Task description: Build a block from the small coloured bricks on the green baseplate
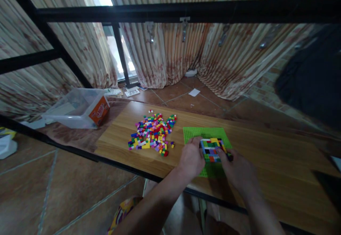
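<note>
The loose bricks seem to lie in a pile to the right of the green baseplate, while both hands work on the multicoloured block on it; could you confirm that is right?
Not quite. The head view shows the pile of loose bricks to the left of the green baseplate, not the right. The rest holds: the left hand and right hand both touch the multicoloured block on the baseplate.

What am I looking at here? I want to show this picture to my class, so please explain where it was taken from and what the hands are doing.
There is no machine: the picture comes from a camera worn on a person's head, looking down at their own bare hands. On a wooden table lies a green baseplate with a patch of colourful small bricks built on it. The left hand and the right hand both rest at that patch, fingers touching it. To the left lie a pile of loose bricks and a clear plastic box. Curtains hang behind.
</note>
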Available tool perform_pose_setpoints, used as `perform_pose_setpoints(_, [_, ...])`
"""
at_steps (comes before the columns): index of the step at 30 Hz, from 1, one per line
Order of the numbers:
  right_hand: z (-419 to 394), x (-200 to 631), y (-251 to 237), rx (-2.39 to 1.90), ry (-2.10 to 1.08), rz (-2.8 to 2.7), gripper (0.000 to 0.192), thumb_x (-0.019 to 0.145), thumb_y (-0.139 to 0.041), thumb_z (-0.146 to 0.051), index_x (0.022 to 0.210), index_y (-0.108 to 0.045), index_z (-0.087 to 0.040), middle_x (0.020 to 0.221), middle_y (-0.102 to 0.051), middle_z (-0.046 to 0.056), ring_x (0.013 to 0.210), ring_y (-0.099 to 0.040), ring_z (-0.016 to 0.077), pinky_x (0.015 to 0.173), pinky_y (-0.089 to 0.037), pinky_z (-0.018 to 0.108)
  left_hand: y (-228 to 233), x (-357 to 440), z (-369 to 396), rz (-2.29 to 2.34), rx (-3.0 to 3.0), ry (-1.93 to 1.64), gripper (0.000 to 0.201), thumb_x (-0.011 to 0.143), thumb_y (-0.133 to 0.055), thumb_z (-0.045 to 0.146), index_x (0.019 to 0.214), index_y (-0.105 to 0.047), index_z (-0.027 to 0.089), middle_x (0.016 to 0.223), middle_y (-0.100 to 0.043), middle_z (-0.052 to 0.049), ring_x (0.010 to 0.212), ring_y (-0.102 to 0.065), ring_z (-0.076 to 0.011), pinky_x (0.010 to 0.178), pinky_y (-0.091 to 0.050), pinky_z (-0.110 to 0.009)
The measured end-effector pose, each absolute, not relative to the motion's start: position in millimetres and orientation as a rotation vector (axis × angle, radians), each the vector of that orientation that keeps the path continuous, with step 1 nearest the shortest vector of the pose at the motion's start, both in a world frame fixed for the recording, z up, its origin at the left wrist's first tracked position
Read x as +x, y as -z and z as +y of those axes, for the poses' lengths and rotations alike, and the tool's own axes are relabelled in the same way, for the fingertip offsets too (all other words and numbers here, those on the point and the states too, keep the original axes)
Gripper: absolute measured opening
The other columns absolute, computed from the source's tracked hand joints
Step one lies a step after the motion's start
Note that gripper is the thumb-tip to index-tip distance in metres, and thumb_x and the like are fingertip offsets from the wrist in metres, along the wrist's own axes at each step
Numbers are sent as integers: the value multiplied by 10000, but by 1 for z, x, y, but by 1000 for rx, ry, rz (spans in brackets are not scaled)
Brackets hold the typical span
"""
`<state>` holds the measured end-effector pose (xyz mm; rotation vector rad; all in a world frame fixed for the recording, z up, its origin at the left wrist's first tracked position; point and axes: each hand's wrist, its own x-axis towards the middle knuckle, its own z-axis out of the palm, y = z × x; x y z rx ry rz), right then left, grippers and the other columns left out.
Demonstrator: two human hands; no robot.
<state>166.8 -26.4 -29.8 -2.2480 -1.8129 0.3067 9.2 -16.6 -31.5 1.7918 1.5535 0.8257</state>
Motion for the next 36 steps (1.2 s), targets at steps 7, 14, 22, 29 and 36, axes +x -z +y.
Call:
perform_pose_setpoints(7, [-26,156,41,-2220,-280,-1902,683,931,-281,-638,1108,-671,-107,880,-738,210,792,-710,337,680,-508,421,26,1,-29,1578,1732,-839,492,815,-485,90,1302,-534,130,1231,-639,-143,1120,-628,-268,1015,-512,-395])
perform_pose_setpoints(14, [-21,159,26,-2016,-105,-1628,607,866,-432,-664,1095,-674,-157,888,-728,168,759,-684,322,661,-509,439,18,5,-48,1541,1615,-1160,459,815,-542,107,1268,-548,183,1282,-619,-136,1153,-609,-290,1013,-531,-450])
perform_pose_setpoints(22, [89,35,20,-1476,-566,-1835,605,880,-406,-613,1187,-636,-145,1260,-639,194,1186,-590,302,1020,-438,490,1,-33,-36,1548,1314,-1796,288,947,-443,158,1211,-558,171,1230,-610,-132,1186,-563,-218,1044,-477,-420])
perform_pose_setpoints(29, [132,3,55,-1477,-629,-2064,452,865,-469,-526,1054,-677,-173,1180,-664,160,1166,-597,285,1063,-416,470,-7,-55,-31,1483,1261,-1897,236,911,-477,124,1105,-601,179,1174,-624,-129,1132,-589,-225,1001,-497,-410])
perform_pose_setpoints(36, [95,-5,57,-1429,-609,-2060,565,916,-304,-580,1031,-685,-180,1129,-690,146,1082,-627,266,1015,-459,464,-4,-39,-38,1255,1328,-1945,265,872,-470,70,1048,-629,187,1059,-670,-100,1010,-636,-200,891,-554,-366])
